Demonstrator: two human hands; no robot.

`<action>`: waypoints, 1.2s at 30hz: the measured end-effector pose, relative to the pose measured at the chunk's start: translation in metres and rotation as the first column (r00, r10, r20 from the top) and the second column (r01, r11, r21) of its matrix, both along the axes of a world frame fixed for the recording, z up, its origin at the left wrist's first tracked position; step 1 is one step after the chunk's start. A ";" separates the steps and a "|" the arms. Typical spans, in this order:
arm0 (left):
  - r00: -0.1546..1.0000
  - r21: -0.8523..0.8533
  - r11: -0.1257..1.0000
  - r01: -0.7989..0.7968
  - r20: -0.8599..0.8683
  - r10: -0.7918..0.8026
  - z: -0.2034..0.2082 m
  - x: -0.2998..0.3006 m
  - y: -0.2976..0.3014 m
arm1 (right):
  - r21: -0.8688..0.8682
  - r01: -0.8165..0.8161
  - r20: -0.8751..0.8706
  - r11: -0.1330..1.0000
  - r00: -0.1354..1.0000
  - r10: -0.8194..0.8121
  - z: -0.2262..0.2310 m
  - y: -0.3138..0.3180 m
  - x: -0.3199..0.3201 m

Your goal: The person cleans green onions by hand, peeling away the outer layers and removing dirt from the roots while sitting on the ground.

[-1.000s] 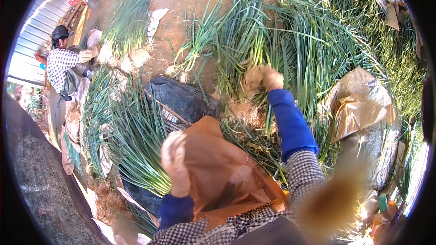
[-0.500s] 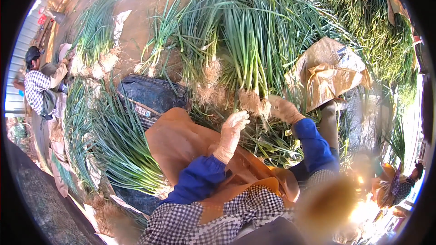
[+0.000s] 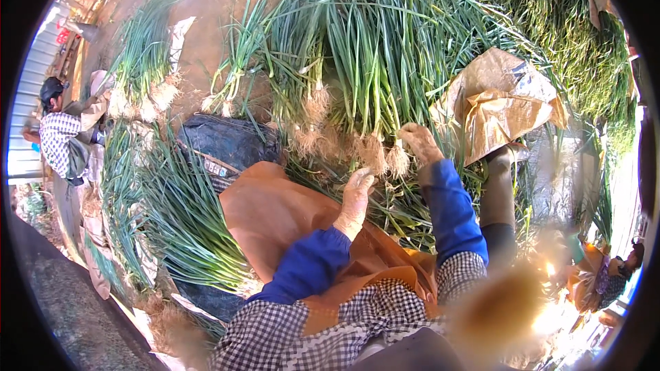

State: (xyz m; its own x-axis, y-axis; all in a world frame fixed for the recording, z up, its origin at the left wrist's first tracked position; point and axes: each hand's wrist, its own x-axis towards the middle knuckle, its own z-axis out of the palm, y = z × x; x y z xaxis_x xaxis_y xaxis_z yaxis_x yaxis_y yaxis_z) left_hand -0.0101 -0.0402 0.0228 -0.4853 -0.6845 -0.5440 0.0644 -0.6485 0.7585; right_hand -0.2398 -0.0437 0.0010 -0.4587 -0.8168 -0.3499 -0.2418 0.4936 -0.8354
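A big bunch of spring onions (image 3: 371, 89) lies in front of me, green leaves pointing away and tangled pale roots (image 3: 371, 154) toward me. My right hand (image 3: 421, 143) is at the near right of the bunch, its bent fingers closed at the white base of a spring onion (image 3: 397, 144) whose roots hang below. My left hand (image 3: 355, 204) is held just short of the roots, above the brown apron (image 3: 275, 199) on my lap. Its fingers are curled together; whatever they may hold is hidden.
More spring onions (image 3: 192, 213) are heaped at my left, beside a dark plastic sack (image 3: 230, 137). A tan woven sack (image 3: 505, 106) lies at the right by my boot (image 3: 498, 185). One person (image 3: 62, 130) crouches at the far left, another (image 3: 612, 278) at the right edge.
My right hand has moved up and slightly left, from beside the roots to the base of the stems. My left hand has shifted slightly down. The near onion roots have spread a little apart.
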 end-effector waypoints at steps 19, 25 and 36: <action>0.868 0.404 0.884 0.234 -0.497 -0.002 -0.016 0.006 0.015 | -0.168 -0.164 0.471 0.972 0.853 0.225 0.012 0.050 0.075; 0.857 0.619 0.771 0.148 -0.469 0.212 -0.006 0.018 0.012 | -0.038 0.058 0.612 0.998 0.791 -0.023 -0.023 -0.009 0.117; 0.935 0.432 0.856 -0.285 -0.069 0.347 -0.030 0.024 -0.001 | -0.058 0.289 0.426 0.956 0.873 -0.238 0.057 0.125 0.116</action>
